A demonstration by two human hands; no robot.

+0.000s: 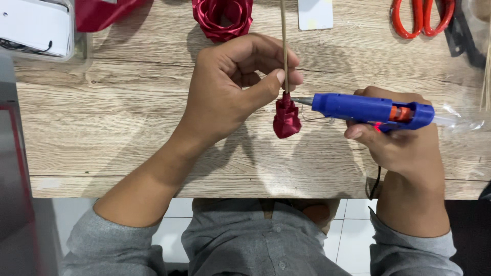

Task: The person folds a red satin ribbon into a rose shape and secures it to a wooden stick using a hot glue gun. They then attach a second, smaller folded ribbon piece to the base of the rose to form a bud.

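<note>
Wooden planks make up the surface (pixel 102 128), and things lie along its far edge. At the far left corner sits a white box (pixel 33 25). Next along that edge lies a roll of red ribbon (pixel 222 18). Near the middle, the left hand (pixel 230 89) pinches a thin stick (pixel 284 46) between thumb and fingers. A small red ribbon rose (pixel 286 118) hangs on the stick's lower end, just above the wood. It looks soft and light and may squash easily, so the stiff stick seems the best place to hold. The right hand (pixel 404 148) is wrapped around a blue glue gun (pixel 371 109), its tip almost at the rose. Red scissors (pixel 422 18) rest at the far right corner.
</note>
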